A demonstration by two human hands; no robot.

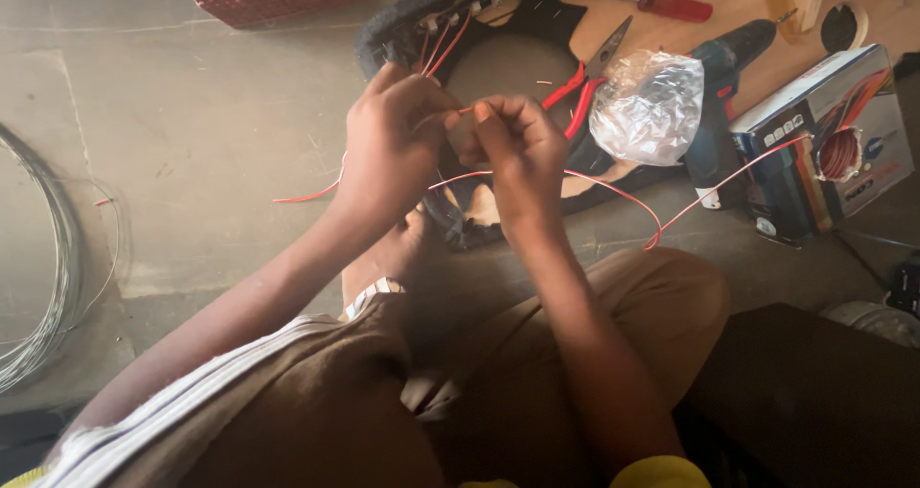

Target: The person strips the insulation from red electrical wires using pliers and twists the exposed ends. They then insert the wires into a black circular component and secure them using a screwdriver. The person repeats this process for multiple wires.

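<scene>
Head view: the left hand (393, 128) and the right hand (517, 143) pinch a thin red wire (460, 111) in their fingers, above the black round frame (460, 28) on the floor. Some red wires already sit in the frame. The wire runs left to right, toward the wire box (829, 143).

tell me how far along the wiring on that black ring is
Done: several red leads already sit in the connector row on the black ring. In hand: left hand and right hand pinch a red wire running from the boxed spool. Left: cannot tell.
</scene>
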